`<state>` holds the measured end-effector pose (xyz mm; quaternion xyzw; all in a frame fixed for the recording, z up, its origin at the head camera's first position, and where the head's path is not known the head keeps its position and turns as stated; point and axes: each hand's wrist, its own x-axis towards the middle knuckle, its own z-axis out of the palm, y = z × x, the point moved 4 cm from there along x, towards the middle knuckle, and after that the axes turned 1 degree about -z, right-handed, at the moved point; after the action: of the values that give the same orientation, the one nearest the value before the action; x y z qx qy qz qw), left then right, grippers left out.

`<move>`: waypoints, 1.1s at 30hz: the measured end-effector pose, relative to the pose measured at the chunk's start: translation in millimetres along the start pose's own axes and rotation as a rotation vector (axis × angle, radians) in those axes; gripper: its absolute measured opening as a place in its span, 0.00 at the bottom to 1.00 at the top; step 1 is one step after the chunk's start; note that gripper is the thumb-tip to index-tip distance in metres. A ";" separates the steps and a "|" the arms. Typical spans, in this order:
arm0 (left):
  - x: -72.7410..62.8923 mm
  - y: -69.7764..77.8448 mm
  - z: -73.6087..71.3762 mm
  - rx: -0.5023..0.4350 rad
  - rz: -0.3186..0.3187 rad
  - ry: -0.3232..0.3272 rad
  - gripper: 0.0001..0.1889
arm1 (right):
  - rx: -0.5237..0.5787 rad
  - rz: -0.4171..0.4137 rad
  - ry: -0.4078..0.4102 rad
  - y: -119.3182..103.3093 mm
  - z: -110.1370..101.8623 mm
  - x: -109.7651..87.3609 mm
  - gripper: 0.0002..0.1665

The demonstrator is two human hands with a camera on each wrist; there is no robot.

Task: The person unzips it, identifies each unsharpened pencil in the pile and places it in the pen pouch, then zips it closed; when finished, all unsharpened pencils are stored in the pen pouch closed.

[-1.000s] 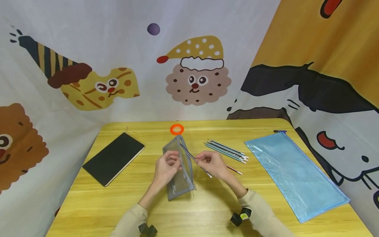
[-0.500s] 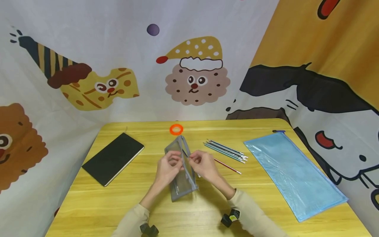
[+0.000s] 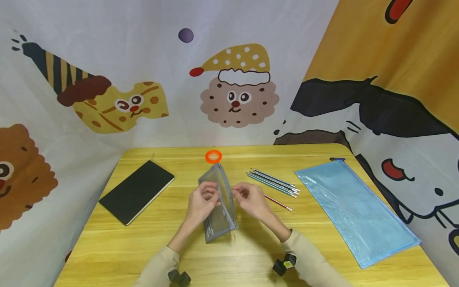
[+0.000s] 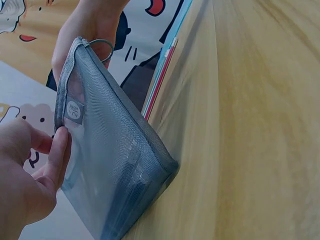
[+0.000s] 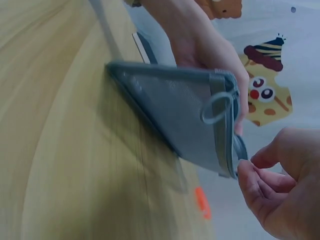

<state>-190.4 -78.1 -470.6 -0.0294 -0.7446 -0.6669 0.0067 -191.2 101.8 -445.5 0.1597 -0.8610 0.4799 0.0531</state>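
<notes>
Over on the left a black notebook (image 3: 138, 193) lies slantwise on the table (image 3: 111, 249). Next comes the person's left hand (image 3: 201, 202), thumb and fingers pinching the left rim of a grey mesh pouch (image 3: 218, 225). An orange ring (image 3: 208, 160) lies just past the pouch's far end. The pouch is in the middle, between both hands, its mouth gaping; whether its bottom touches the table I cannot tell. Across from the left hand, the right hand (image 3: 252, 200) pinches the other rim with its fingertips. A red pencil (image 3: 279, 203) lies beside that hand, more pencils (image 3: 274, 183) just beyond it, and at the far right a blue folder (image 3: 358, 211) lies flat
</notes>
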 end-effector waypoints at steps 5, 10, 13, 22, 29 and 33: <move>0.2 -0.9 0.2 0.000 -0.006 -0.007 0.16 | -0.035 0.009 0.031 12.5 -12.7 1.1 0.06; 0.4 -2.1 0.2 0.005 -0.005 -0.008 0.15 | -0.058 -0.003 0.067 25.1 -29.2 1.8 0.06; 0.5 -2.0 0.1 0.003 -0.004 -0.004 0.15 | -0.059 -0.022 0.074 31.7 -38.6 3.1 0.08; -0.4 -0.6 2.2 0.030 -0.014 -0.001 0.15 | -0.132 0.020 0.124 53.9 -63.2 7.8 0.11; -0.8 -1.1 0.5 0.016 -0.004 -0.018 0.14 | -0.176 0.122 0.135 79.7 -80.9 8.6 0.13; -1.0 -0.8 -0.1 0.016 -0.007 -0.022 0.14 | -0.198 0.155 0.119 91.2 -87.2 7.9 0.12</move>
<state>-189.4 -78.3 -471.4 -0.0341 -0.7501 -0.6604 -0.0033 -233.8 218.1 -470.8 0.0581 -0.9093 0.4038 0.0823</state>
